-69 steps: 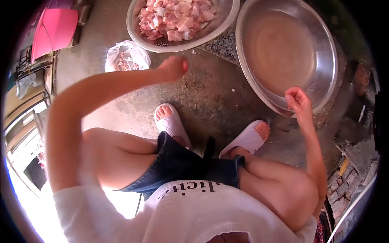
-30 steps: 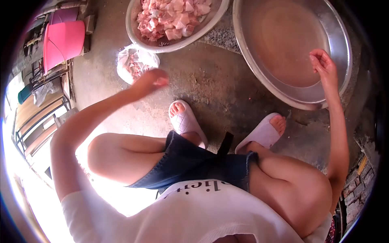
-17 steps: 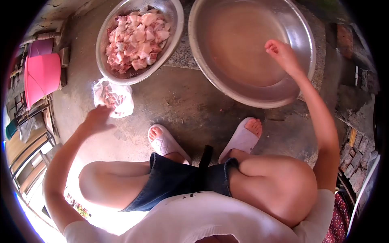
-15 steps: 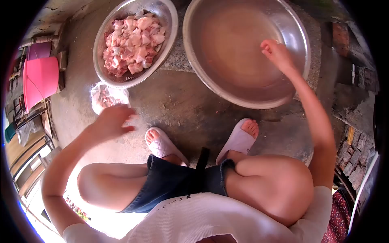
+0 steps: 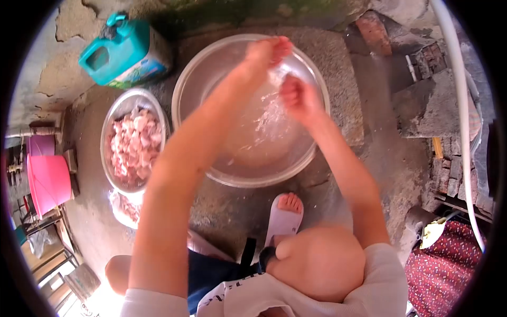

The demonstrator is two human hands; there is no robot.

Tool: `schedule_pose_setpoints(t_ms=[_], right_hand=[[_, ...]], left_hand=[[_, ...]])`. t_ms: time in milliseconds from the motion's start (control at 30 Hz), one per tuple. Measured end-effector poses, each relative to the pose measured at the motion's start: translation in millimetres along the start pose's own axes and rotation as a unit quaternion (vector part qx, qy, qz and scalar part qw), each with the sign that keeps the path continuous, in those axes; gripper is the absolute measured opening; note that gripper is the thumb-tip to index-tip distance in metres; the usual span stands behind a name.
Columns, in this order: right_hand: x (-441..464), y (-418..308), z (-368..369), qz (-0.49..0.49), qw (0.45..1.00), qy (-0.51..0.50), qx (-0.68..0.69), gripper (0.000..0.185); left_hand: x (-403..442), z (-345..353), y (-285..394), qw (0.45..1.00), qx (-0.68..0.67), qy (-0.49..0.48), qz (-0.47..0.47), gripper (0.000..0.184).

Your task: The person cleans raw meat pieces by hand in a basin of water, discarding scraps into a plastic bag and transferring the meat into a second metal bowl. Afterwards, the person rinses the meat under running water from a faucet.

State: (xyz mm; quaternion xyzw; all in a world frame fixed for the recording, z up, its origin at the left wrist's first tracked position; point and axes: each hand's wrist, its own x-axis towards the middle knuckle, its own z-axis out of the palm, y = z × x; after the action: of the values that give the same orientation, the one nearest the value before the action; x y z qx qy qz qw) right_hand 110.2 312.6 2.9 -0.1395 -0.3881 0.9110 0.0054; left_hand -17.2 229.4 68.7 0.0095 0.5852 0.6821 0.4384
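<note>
The big metal basin (image 5: 190, 92) is sitting right under both hands, with the left hand (image 5: 272, 52) hanging out by the far rim and the right hand (image 5: 299, 98) hovering closer in, over the water (image 5: 261, 140). Fingers on both are curling inward but blurring, so I can't tell if they're pinching anything. Meat chunks (image 5: 135, 142) are lying left in a smaller bowl (image 5: 129, 100), long axis running roughly away from the person, left arm nearer.
</note>
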Motion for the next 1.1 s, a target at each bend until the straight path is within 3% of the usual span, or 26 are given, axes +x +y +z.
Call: schedule_pose_setpoints(t_ms=[33,67,100,133,167,200,267,367,433,467,500,533,567,600,667,733,900,1000,1033,1100], right_hand=[[-12.4,-37.4,13.9,-0.121,0.992,0.008,0.016,0.022],[-26.0,-63.7,25.5,-0.233,0.972,0.017,0.035,0.023],[-39.8,-81.4,38.4,-0.346,0.919,0.082,-0.168,0.023],[-48.0,-92.8,41.5,-0.439,0.811,0.136,-0.361,0.025],[-52.8,-99.9,19.4,-0.502,0.707,0.086,-0.49,0.027],[-61.8,-110.1,-15.7,-0.551,0.578,0.033,-0.602,0.03],[-100.3,-112.0,-110.6,-0.4,0.45,0.203,-0.772,0.035],[-127.9,-99.8,-131.6,-0.202,0.547,0.29,-0.759,0.044],[-140.4,-89.1,-137.1,-0.057,0.594,0.34,-0.727,0.05],[-139.6,-74.0,-117.8,0.009,0.735,0.323,-0.596,0.052],[-130.9,-53.4,-86.0,0.071,0.846,0.292,-0.441,0.053],[-127.5,-30.2,-62.7,0.126,0.871,0.263,-0.395,0.051],[-125.4,-6.1,-39.4,0.18,0.892,0.23,-0.346,0.049],[-125.2,12.8,-16.1,0.152,0.889,0.245,-0.357,0.045],[-127.6,37.5,-19.0,0.08,0.916,0.291,-0.264,0.036],[-129.6,47.4,-19.1,0.047,0.931,0.322,-0.163,0.03],[-145.9,46.3,-10.2,0.017,0.912,0.387,-0.137,0.027],[-159.3,0.0,-6.7,-0.006,0.892,0.396,-0.216,0.027],[-158.5,-10.3,-20.1,-0.02,0.887,0.395,-0.24,0.028],[-148.7,-25.6,-52.3,-0.055,0.881,0.394,-0.256,0.03]], left_hand=[[31.7,20.7,-25.7,0.99,-0.085,-0.101,0.052,0.026],[44.5,61.4,-45.3,0.98,-0.152,-0.131,0.015,0.028],[10.3,97.7,-56.7,0.954,-0.224,-0.172,0.098,0.029],[33.2,134.0,-75.0,0.922,-0.313,-0.225,-0.043,0.033],[30.9,149.8,-82.3,0.927,-0.272,-0.25,-0.065,0.034],[15.0,166.0,-88.4,0.929,-0.231,-0.277,-0.088,0.036],[-15.3,182.5,-92.2,0.924,-0.144,-0.327,-0.139,0.04],[-36.1,112.8,-63.0,0.935,0.081,-0.336,-0.073,0.047],[-48.7,76.7,-50.8,0.911,0.23,-0.34,-0.034,0.052],[-7.6,65.5,-89.3,0.933,0.235,-0.272,0.008,0.049],[-28.8,33.2,-60.2,0.919,0.266,-0.289,0.04,0.046],[-51.3,0.4,-29.7,0.903,0.296,-0.304,0.073,0.043],[-51.0,-26.1,-22.3,0.907,0.332,-0.236,0.107,0.039],[-48.3,-42.6,-19.8,0.873,0.457,-0.096,0.14,0.038],[-25.7,-96.6,-20.5,0.764,0.6,0.009,0.236,0.045],[-28.4,-137.1,-12.1,0.537,0.763,0.132,0.334,0.056],[-27.8,-180.8,-19.7,0.638,0.753,0.159,0.028,0.059],[-29.2,-177.3,-29.1,0.697,0.711,0.095,0.017,0.055],[-34.5,-162.9,-35.1,0.724,0.681,0.093,0.054,0.045],[-24.7,-153.9,-32.3,0.722,0.674,0.108,0.115,0.05]])
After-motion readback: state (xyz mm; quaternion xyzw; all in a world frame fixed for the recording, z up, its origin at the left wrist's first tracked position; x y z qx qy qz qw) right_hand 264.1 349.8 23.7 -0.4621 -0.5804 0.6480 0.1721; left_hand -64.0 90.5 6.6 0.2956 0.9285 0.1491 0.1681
